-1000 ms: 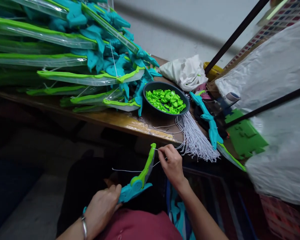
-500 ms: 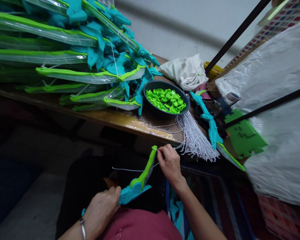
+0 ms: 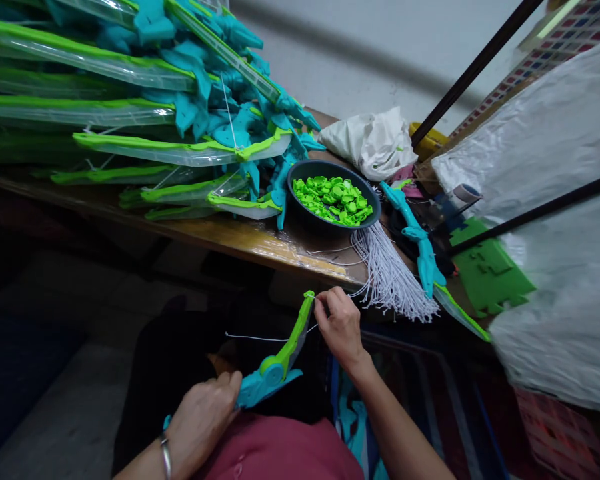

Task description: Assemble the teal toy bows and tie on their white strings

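Observation:
My left hand (image 3: 205,407) is closed around the blue part of a blue and green plastic toy bow (image 3: 267,377), held over my lap. The bow's green arm (image 3: 299,331) points up and to the right, away from me. At its tip, my right hand (image 3: 337,323) pinches a thin white string (image 3: 312,296). A length of white cord (image 3: 260,339) passes behind the green arm, its knotted end hanging free on the left. The fingertips of my right hand partly hide the string.
A dark bowl (image 3: 296,208) of small green plastic pieces stands on the wooden table (image 3: 230,240). Beside it, a bundle of white cords (image 3: 395,280) hangs over the edge. Similar blue and green toys (image 3: 190,150) are piled at left. Dark poles (image 3: 473,63) cross the right side.

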Tool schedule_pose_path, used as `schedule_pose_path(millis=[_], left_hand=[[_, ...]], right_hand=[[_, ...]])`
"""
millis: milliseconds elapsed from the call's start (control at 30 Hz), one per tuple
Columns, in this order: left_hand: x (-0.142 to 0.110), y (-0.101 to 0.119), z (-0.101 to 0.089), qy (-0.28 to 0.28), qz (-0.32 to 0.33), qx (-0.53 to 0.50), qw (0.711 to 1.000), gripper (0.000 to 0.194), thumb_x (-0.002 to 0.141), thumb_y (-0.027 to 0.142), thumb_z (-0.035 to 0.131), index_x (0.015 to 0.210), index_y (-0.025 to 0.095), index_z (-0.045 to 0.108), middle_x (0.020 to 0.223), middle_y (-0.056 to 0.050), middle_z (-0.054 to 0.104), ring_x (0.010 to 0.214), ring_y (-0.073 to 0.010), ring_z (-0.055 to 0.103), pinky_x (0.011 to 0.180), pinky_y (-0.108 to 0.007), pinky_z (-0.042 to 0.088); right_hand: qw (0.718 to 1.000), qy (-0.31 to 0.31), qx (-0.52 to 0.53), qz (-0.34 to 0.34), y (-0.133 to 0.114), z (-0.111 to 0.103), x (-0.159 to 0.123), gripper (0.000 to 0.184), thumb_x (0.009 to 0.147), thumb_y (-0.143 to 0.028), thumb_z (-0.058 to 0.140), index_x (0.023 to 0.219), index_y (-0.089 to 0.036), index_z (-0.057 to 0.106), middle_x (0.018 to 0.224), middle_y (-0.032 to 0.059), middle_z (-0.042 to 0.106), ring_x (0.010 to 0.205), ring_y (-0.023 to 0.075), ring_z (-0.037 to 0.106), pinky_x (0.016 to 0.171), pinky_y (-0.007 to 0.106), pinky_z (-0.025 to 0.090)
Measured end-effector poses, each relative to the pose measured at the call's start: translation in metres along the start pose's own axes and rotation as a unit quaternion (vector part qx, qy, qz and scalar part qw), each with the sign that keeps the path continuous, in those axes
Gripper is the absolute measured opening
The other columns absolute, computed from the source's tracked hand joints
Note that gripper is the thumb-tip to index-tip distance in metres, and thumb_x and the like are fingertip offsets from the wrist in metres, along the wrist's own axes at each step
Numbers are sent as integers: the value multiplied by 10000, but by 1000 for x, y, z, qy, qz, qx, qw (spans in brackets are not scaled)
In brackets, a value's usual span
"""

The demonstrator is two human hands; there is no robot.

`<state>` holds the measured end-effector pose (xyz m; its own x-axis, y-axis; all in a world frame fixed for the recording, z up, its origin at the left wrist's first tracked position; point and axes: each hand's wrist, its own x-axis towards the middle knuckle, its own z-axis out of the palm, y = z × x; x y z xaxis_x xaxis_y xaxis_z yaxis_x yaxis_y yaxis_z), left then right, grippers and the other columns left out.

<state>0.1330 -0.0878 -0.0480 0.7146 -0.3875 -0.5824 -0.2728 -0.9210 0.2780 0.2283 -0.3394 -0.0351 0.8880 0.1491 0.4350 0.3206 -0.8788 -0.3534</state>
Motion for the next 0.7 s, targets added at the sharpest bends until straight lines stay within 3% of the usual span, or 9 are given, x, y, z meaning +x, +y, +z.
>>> schedule_pose_path(millis=[367,567,700], left_hand=[[-1,-1,2,9,3,27,1000,297,942,65,447,1132,141,663,1050,-157,723,968,-285,730,850,-389,569],[0,1,10,61,12,25,998,298,925,35,425,1037,156,673,960,-131,720,870,-248,733,786,-329,565],[8,2,30,92,14,36,995,244,910,85,476,1005,158,688,940,-132,725,860,-261,726,790,-340,564]], right_hand=[[999,-17,-41,-12,0,4,0,181,975,-146,486,842,-184,601,832,49,580,778,197,557,728,314,406],[994,-61,-89,-22,-2,10,1,136,984,-191,528,1092,-154,601,1044,115,597,940,249,561,795,344,439],[988,-89,-124,-33,3,13,-3,136,954,-97,511,882,-180,591,878,68,581,812,217,540,729,316,423]])
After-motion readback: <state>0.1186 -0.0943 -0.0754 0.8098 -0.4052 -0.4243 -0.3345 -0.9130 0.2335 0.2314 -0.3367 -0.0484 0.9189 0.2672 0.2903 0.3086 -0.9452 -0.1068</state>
